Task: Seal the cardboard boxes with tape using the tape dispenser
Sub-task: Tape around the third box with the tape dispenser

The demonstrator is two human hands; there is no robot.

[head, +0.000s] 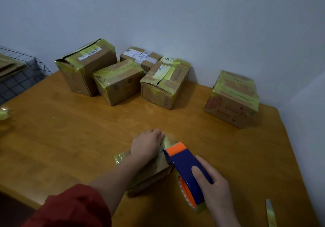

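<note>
Far left edge: a black wire rack (21, 71) with flat cardboard sheets (10, 66) on it. Below, a crumpled tape scrap (4, 113) on the wooden table (70, 130), orange-brown, smooth, faintly glossy.

Upper left to upper middle, against the wall: a big box (86, 66) with bulging flaps, a middle box (119, 82) touching it in front, a labelled box (140, 57) behind, then a long box (165, 84). All brown corrugated card, dented at the corners, banded in shiny yellow-green tape. Upper right, well apart: a printed box (232, 100), taped the same way.

Lower middle: a red sleeve (73, 207), then the left hand (146, 144) laid on top of the small box (149, 175), fingers bent down over its far edge, pinning box and fresh tape. Squat, wrinkled with tape, partly hidden under the forearm. Probably light and apt to slide on the slick table, with card soft enough to crush. Best held from above near the seam or by opposite sides, not by a flap.

Just right, touching that box: the tape dispenser (186, 170), hard blue plastic with an orange nose and orange wheel. Right hand (214, 186) wrapped round its rear, thumb along the blue flank. Rigid and easy to grip by the body; likely a cutter at the nose, so no fingers there.

Lower right corner: a loose tape strip (270, 214).
</note>
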